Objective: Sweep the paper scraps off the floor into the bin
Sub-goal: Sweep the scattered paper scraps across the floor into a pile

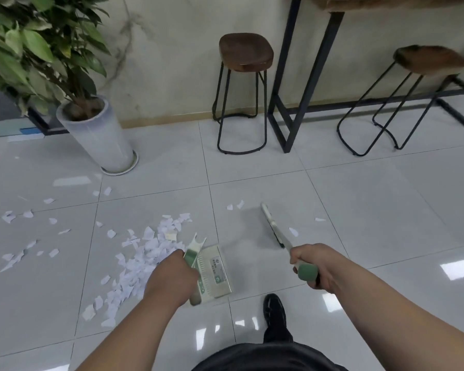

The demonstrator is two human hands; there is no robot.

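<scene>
2 tools are held: the left hand [169, 279] is curled round the dustpan [215, 269] handle, and the right hand [314, 263] is wrapped round the green end of the broom [273, 227]. Most paper scraps [145, 253] lie heaped on the floor [373, 210] just left of the dustpan, with strays further left and a few by the broom head. None shows in the pan, so gathering looks barely begun. No bin is in view. Next, the broom likely needs to cross to the heap's far side. Open tile surrounds it; the plant pot [97, 135] and stool [241, 89] stand well apart, and 1 shoe [275, 309] is near the pan.
</scene>
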